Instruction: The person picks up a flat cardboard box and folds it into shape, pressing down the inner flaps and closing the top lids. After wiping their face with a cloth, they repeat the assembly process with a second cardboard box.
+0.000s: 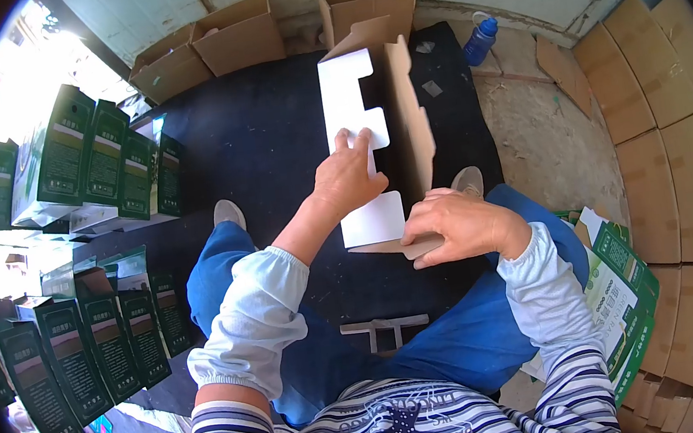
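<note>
A partly folded cardboard box (414,115) lies lengthwise in front of me, brown on one long wall, its inside dark. Along its left side runs a white notched flap (344,93). My left hand (346,178) rests on this flap, index and middle fingers stretched out and thumb apart. At the box's near end, my right hand (463,224) grips the brown corner edge between thumb and fingers. The bottom of the box is hidden from here.
Green printed boxes (103,330) stand in rows at left. Open brown cartons (236,36) and a blue bottle (480,40) sit at the back. Stacked brown cartons (648,199) line the right, beside flat green printed sheets (629,295). Black cloth (260,132) covers the work surface.
</note>
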